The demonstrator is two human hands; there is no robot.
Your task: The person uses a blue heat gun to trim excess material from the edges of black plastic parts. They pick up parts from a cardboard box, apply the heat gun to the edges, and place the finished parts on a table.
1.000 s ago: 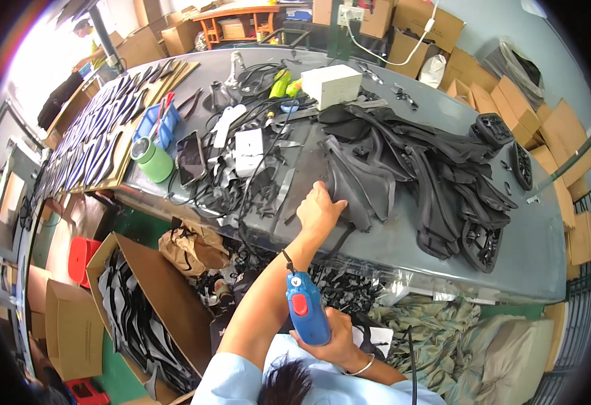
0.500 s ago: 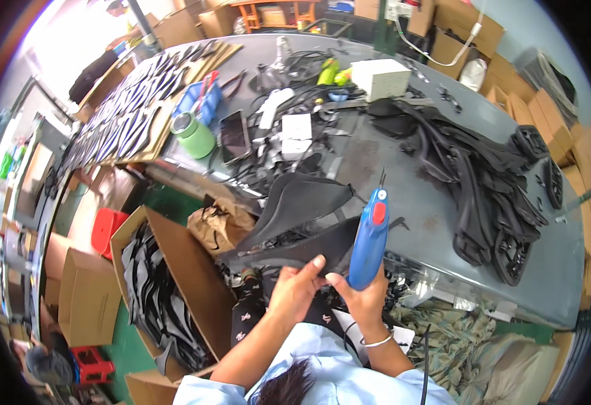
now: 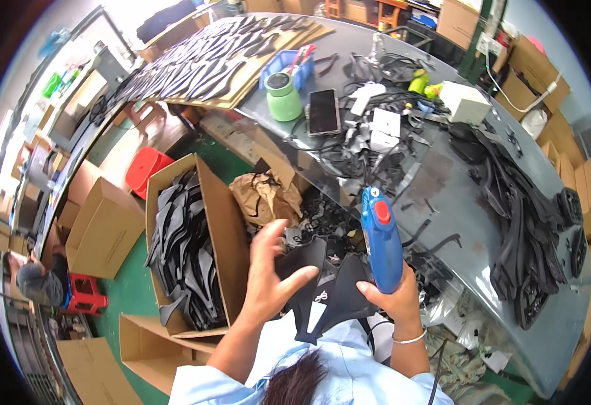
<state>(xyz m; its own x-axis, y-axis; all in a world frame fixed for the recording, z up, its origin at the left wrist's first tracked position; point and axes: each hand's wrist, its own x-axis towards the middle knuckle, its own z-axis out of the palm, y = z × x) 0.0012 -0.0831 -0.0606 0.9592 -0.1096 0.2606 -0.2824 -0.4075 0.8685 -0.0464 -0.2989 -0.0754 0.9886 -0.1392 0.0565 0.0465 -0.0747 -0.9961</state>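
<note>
A blue electric hand tool [image 3: 385, 246] with a red button stands upright in my right hand [image 3: 398, 297], whose fingers are wrapped round its lower end. In the earlier picture two thin prongs show at its tip. My left hand [image 3: 265, 277] is held up with its fingers spread and nothing gripped in it. Between my hands a black V-shaped sheet piece [image 3: 339, 297] hangs in front of my blue shirt. Its left arm lies just behind my left thumb. The right arm of the piece passes by my right thumb; whether that thumb presses on it I cannot tell.
A cardboard box [image 3: 224, 250] of black cut pieces stands to my left, beside crumpled brown paper [image 3: 265, 196]. On the grey table [image 3: 444, 182] are a green jar [image 3: 283, 101], a phone [image 3: 324, 111], a white box [image 3: 464, 101] and heaped black parts [image 3: 511, 223].
My left hand has let go of the black piece and spread open. The piece has swung down toward my shirt. The tool stays in my right hand; the view has turned left.
</note>
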